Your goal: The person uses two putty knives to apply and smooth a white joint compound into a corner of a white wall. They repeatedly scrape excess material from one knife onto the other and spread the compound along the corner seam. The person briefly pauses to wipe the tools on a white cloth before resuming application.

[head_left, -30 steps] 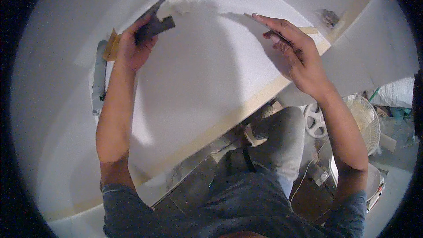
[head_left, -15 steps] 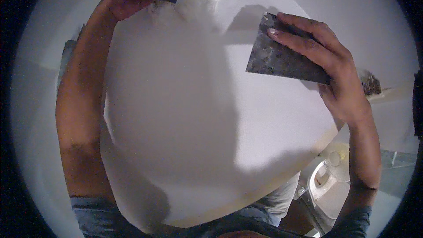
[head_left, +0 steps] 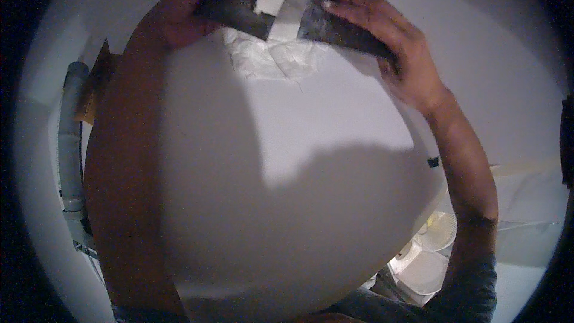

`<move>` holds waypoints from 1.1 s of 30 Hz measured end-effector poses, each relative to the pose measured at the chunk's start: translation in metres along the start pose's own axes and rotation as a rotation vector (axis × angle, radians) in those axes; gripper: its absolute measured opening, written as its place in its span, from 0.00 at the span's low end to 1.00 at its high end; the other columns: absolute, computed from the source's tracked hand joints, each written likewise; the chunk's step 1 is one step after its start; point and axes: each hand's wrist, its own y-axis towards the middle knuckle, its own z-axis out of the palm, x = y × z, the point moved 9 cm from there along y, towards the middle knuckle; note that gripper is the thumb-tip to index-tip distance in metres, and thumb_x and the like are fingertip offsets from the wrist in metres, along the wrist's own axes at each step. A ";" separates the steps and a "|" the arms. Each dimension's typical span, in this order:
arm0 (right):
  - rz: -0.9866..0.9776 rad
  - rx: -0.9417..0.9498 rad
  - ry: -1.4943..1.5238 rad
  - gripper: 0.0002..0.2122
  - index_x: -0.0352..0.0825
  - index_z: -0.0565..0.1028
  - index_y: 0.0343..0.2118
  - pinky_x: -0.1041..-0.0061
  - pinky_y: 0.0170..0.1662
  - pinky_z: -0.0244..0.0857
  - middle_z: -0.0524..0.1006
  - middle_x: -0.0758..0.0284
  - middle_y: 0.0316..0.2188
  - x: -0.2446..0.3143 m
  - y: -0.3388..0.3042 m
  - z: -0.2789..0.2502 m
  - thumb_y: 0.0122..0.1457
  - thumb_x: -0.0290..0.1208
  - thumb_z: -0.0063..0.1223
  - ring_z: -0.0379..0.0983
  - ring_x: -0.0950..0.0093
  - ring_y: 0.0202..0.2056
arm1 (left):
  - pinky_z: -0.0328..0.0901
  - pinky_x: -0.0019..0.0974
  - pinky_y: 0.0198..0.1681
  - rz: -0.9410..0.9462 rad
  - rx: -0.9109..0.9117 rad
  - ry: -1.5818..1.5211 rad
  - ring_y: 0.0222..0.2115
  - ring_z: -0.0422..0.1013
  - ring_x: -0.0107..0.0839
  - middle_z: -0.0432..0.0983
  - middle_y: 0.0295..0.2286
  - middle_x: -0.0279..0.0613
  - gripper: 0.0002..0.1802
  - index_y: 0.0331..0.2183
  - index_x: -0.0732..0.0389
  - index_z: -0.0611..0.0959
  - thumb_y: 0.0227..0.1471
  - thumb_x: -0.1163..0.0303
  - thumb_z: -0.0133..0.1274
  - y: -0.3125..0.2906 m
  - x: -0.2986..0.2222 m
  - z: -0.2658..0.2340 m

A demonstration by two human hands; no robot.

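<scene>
My left hand is closed around a dark metal putty knife with a lump of white putty on its blade. Opposite it, my right hand grips a second wide putty knife, its fingers pressed along the blade. The two blades come close together at the top of the view, a pale strip showing between them. Whether they touch, I cannot tell. Just below them, a wrinkled white patch lies on a large smooth white surface.
A grey pipe runs along the left, beside a brown flat piece. At the lower right, beneath the surface's curved edge, sit a whitish container and a clear round one. Shadows of my arms fall across the surface.
My right hand has carried its putty knife up and left, close to the left one. The left putty knife has shifted slightly, and its putty lump is now in plain view. The whole view has shifted.
</scene>
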 end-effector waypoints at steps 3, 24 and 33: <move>-0.091 0.026 -0.038 0.35 0.46 0.77 0.57 0.62 0.62 0.66 0.74 0.64 0.60 0.021 0.007 0.004 0.43 0.11 0.58 0.70 0.57 0.58 | 0.69 0.36 0.57 0.407 0.147 0.384 0.48 0.77 0.30 0.80 0.46 0.38 0.21 0.51 0.58 0.82 0.54 0.71 0.62 -0.019 -0.027 0.013; 0.031 0.112 -0.097 0.34 0.44 0.77 0.57 0.63 0.63 0.65 0.71 0.67 0.62 0.008 0.022 0.029 0.41 0.13 0.60 0.68 0.60 0.58 | 0.68 0.44 0.61 0.065 -0.002 0.019 0.51 0.75 0.38 0.80 0.46 0.44 0.20 0.48 0.66 0.81 0.53 0.71 0.61 -0.006 -0.016 0.015; 0.069 0.045 -0.143 0.32 0.47 0.78 0.56 0.63 0.64 0.64 0.74 0.66 0.59 -0.006 0.025 0.004 0.45 0.11 0.58 0.69 0.58 0.57 | 0.69 0.41 0.61 0.315 0.051 0.482 0.51 0.76 0.40 0.77 0.51 0.43 0.20 0.49 0.62 0.81 0.54 0.73 0.62 -0.004 -0.019 -0.009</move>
